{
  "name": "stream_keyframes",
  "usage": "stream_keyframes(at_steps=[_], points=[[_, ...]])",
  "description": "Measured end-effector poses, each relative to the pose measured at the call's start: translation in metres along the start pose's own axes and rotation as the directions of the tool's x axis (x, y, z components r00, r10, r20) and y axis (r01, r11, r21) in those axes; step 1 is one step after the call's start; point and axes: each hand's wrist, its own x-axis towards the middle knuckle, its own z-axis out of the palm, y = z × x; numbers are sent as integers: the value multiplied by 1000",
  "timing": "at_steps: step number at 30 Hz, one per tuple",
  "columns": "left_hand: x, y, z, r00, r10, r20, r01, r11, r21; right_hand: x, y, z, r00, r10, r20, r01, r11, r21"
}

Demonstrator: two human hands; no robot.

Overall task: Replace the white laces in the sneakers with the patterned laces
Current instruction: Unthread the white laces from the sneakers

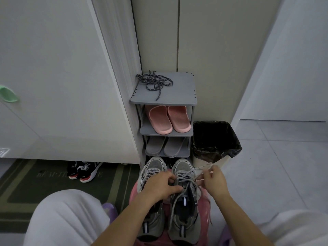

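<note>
Two grey sneakers stand side by side on a pink stool between my knees. The right sneaker has its white lace partly loosened. My right hand pinches that lace and holds it stretched up to the right of the shoe. My left hand grips the right sneaker at its tongue and lies across the left sneaker, which is still laced. The dark patterned laces lie in a tangled heap on top of the grey shoe rack.
The rack holds pink slippers and grey slippers on lower shelves. A bin with a black bag stands right of it. Black and red shoes sit on a green mat under a white cabinet on the left.
</note>
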Motion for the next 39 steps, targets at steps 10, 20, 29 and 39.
stream_keyframes(at_steps=[10,20,29,39], points=[[0,-2,2,1000,-3,-13,3,1000,-3,-3,8,7,973,-118,197,165,957,-240],[0,-3,2,1000,-10,-14,10,1000,-13,-5,5,1,989,-35,144,15,990,137],[-3,-1,1,1000,-13,-11,13,1000,-23,-2,7,4,995,-92,47,91,996,26],[-4,-1,2,1000,-10,-21,9,1000,-12,-8,4,4,980,-67,187,55,996,72]])
